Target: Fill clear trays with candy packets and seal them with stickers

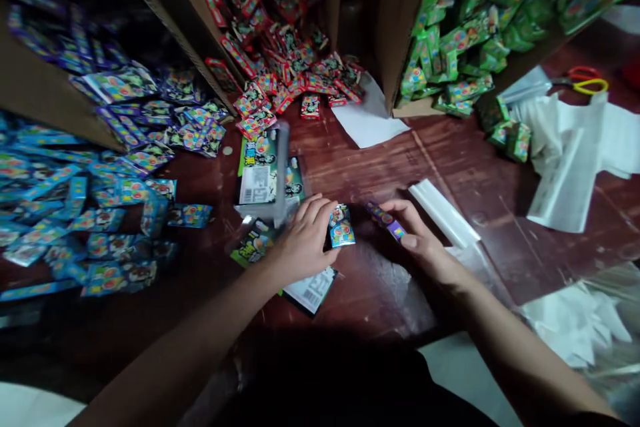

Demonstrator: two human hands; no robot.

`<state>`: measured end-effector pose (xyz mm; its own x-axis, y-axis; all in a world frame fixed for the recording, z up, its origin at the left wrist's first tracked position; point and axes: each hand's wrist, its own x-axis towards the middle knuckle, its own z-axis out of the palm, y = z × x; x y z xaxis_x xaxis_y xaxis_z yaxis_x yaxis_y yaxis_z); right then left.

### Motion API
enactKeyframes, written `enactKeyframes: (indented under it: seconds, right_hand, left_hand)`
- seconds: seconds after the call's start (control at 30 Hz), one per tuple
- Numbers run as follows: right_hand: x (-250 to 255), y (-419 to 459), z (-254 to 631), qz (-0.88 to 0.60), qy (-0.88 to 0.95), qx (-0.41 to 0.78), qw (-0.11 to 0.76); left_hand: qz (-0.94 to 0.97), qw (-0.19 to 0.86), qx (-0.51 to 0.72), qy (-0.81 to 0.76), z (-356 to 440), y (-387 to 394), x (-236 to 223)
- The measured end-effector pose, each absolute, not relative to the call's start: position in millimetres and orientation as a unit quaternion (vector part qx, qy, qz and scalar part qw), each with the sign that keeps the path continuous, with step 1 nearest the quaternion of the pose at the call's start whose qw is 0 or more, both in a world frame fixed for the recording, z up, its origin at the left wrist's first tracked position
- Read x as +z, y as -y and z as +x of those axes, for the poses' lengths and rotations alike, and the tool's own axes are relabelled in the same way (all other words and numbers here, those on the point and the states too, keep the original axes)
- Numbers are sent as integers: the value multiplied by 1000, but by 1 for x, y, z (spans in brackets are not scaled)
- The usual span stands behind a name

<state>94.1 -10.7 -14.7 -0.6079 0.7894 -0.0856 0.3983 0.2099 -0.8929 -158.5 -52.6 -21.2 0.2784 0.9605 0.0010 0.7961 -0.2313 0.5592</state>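
My left hand (305,240) is closed on a small blue candy box (342,227), its printed face turned up. A short gap to the right, my right hand (423,240) pinches a slim purple candy box (386,220) between thumb and fingers, tilted with its narrow side showing. Beneath and beside my left hand lie dark printed cards with green edges and barcodes (307,290). Just beyond it stands a clear plastic case (281,173) over more of these cards.
Blue boxes (107,220) spread at the left. Cardboard cartons spill purple boxes (155,110), red boxes (295,60) and green boxes (465,33). White paper (367,117), a white strip stack (445,212), plastic bags (565,153) and scissors (587,80) lie on the brown table (365,163).
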Motion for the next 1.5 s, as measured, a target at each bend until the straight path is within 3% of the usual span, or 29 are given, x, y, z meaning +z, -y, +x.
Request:
enactKeyframes:
  seconds: [0.1,0.17,0.4,0.63,0.73,0.87,1.03,1.27,1.4,1.5]
  right_hand:
    - [-12,6,108,-362,720,550,221]
    - [-3,-6,113,-361,754,506,212]
    - [9,-51,85,-491,774,399,-26]
    - [7,-48,83,-521,821,230,-37]
    - [11,-51,103,-402,892,208,-18]
    - [3,-63,104,-204,955,215,-11]
    - [-10,-63,75,-238,946,220,-10]
    - [-10,-50,75,-239,944,229,8]
    - [14,-108,107,-296,936,162,99]
    - [25,-173,142,-425,887,28,176]
  left_hand:
    - [783,204,124,-575,-159,48,-16]
    - [791,210,101,-566,-158,44,-12]
    - [806,207,64,-550,-151,37,-10]
    - [751,240,235,-569,-148,43,-2]
    - [722,259,294,-571,-148,45,-4]
    - [746,243,227,-577,-155,49,-10]
    - [783,189,117,-582,-158,55,-3]
    - [810,195,82,-546,-165,19,19]
    - [822,23,39,-567,-204,-78,36]
    - [812,-72,-62,-575,-222,-154,33]
